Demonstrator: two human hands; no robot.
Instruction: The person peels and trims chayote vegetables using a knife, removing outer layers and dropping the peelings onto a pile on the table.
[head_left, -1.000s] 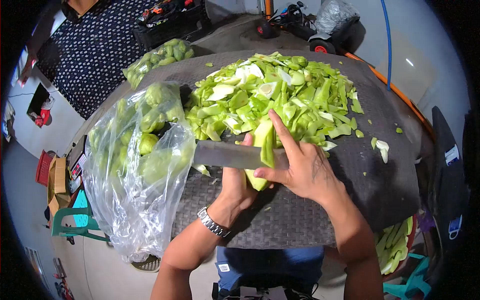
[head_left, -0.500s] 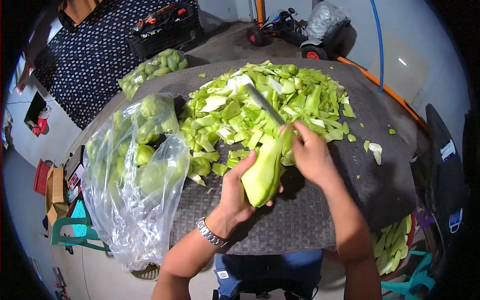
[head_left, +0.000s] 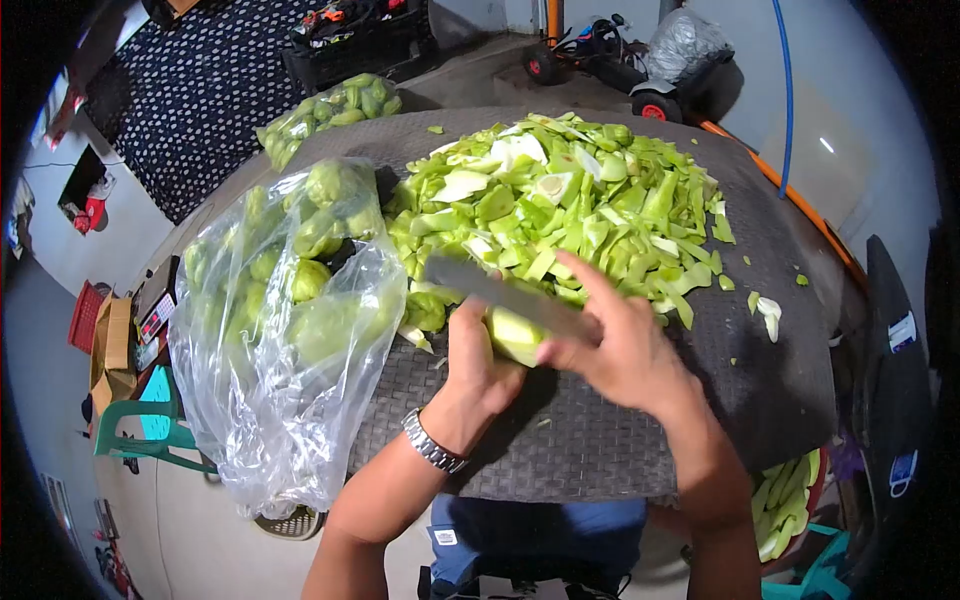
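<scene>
A partly peeled chayote [head_left: 514, 337] rests in my left hand [head_left: 474, 360], whose fingers wrap round it; a metal watch is on that wrist. My right hand [head_left: 632, 350] grips a knife [head_left: 500, 292], its handle hidden in the palm and its index finger stretched out. The broad blade, blurred by motion, lies across the top of the chayote and points left. Beyond both hands spreads a heap of green peelings [head_left: 560, 200], with some pale pieces on top. To the left, a clear plastic bag [head_left: 290, 340] of whole chayotes slumps on the table.
The dark woven table [head_left: 590, 455] carries everything. Another bag of chayotes [head_left: 335, 112] sits beyond its far left edge. At lower right is a container of peeled pieces [head_left: 785, 505]. A green chair [head_left: 150, 425] stands on the left, and a wheeled vehicle [head_left: 640, 75] behind.
The knife has swung from pointing away over the heap to lying leftward across the chayote. The chayote now shows its end and appears shorter. The whole view has shifted slightly.
</scene>
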